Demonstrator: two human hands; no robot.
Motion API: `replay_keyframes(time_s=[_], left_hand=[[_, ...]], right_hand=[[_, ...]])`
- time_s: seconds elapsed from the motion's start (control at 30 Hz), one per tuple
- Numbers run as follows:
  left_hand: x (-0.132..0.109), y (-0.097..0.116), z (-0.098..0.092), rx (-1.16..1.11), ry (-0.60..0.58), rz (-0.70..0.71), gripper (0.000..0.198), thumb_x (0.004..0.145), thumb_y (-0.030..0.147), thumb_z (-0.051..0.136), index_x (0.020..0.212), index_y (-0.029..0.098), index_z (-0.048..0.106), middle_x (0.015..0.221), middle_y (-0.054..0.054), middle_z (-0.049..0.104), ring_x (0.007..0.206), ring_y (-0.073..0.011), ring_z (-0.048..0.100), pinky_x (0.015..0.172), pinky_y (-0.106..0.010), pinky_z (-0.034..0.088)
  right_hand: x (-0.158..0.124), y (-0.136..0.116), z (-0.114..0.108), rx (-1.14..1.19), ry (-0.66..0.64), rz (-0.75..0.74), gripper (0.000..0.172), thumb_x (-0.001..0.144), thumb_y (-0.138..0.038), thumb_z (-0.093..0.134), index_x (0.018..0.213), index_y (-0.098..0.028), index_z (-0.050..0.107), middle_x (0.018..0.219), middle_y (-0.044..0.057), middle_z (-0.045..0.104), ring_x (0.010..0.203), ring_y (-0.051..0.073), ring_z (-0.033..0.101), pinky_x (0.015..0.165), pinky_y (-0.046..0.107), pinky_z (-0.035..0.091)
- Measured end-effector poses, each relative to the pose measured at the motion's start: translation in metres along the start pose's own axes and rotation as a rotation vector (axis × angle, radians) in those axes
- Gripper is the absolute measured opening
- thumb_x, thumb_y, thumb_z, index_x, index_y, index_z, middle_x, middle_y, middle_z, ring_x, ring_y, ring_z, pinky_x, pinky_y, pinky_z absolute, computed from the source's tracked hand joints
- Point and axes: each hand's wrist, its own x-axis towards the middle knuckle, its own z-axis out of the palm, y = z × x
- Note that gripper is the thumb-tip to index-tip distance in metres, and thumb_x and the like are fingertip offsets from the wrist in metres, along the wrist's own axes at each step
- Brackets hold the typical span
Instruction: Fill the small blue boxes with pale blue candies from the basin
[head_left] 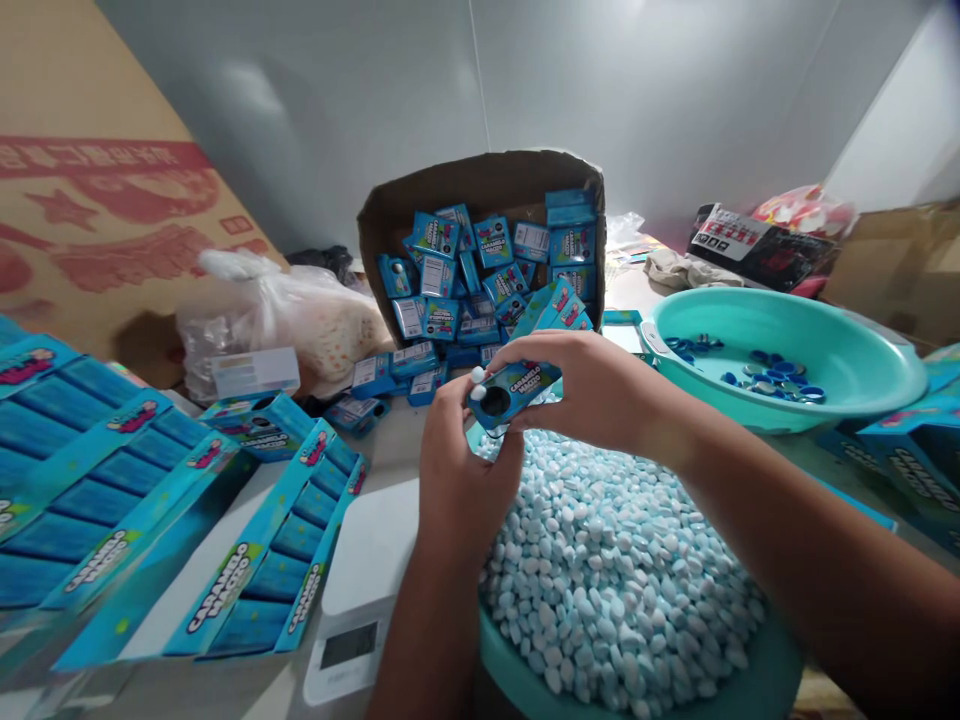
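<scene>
Over a tub of candies, a small blue candy box [517,388] with a round dark hole is held tilted between my hands. My right hand [600,385] grips its far end, fingers over the top and thumb below. Closed about the end with the hole is my left hand [469,470], its thumb beneath. White candies [478,376] show at the left fingertips by the hole; whether the fingers pinch them is unclear. Below lies a heap of white and pale blue candies [607,560] in a teal tub [499,650].
Behind, a tipped cardboard carton [480,180] holds many blue candy boxes. Left are display trays [217,590] filled with boxes and a white digital scale [375,550]. A teal basin [847,360] with blue caps stands right. A plastic bag [277,300] sits back left.
</scene>
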Motion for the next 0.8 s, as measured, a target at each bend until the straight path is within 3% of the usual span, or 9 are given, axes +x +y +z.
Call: replay_keyframes(time_s=[0.43,0.8], left_hand=[[-0.0003,0.0003,-0.0017,-0.076,-0.066,-0.074,0.058,0.080,0.018,0.077,0.134,0.022,0.056,0.128,-0.008,0.066,0.114,-0.0206,0.066,0.096,-0.034,0.059],[-0.0019,-0.0052,0.0027,-0.294,-0.074,-0.173,0.061,0.082,0.020,0.077,0.137,0.027,0.051,0.132,-0.008,0.061,0.120,-0.0228,0.064,0.100,-0.041,0.057]], right_hand=[[0.0014,0.0072,0.0017,-0.015,-0.024,0.074,0.046,0.076,-0.031,0.084,0.120,-0.027,0.074,0.123,0.003,0.075,0.114,0.025,0.070,0.089,0.034,0.055],[0.0038,0.0073,0.0015,0.023,-0.049,-0.050,0.047,0.078,-0.025,0.084,0.124,-0.021,0.072,0.124,0.005,0.074,0.117,0.023,0.067,0.099,0.034,0.052]])
